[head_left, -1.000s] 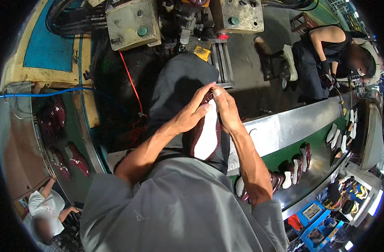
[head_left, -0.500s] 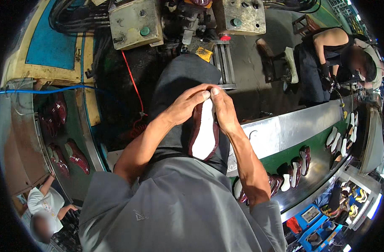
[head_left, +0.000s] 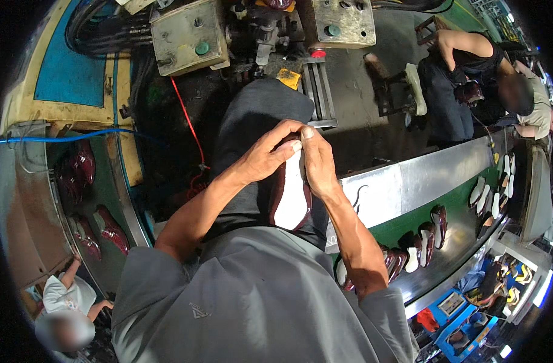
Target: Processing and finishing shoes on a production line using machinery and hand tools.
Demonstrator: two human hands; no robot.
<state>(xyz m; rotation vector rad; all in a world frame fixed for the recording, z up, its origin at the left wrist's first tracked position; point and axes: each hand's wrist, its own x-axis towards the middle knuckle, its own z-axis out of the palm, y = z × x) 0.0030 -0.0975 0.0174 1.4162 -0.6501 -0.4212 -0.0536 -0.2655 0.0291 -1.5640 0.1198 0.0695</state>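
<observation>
A glossy dark red shoe upper (head_left: 276, 196) rests bottom up over my lap, its white insole (head_left: 291, 202) facing me. Both hands close round its far, narrow end. My left hand (head_left: 269, 152) grips from the left, thumb on the end of the insole. On the other side my right hand (head_left: 318, 162) lies along the edge, its thumb close to the left one. The fingers beneath the shoe are hidden.
Ahead is a machine with two control boxes (head_left: 188, 37) and green buttons. To the right, a metal-edged conveyor (head_left: 415, 181) carries several shoes and white insoles. Dark red shoes (head_left: 111, 230) stand on a rack at left. One person (head_left: 470, 66) works far right, another (head_left: 70, 302) lower left.
My right hand has slid slightly toward me along the shoe's edge, and my left fingers bend more over its end. The co-worker at right now holds up a dark red shoe.
</observation>
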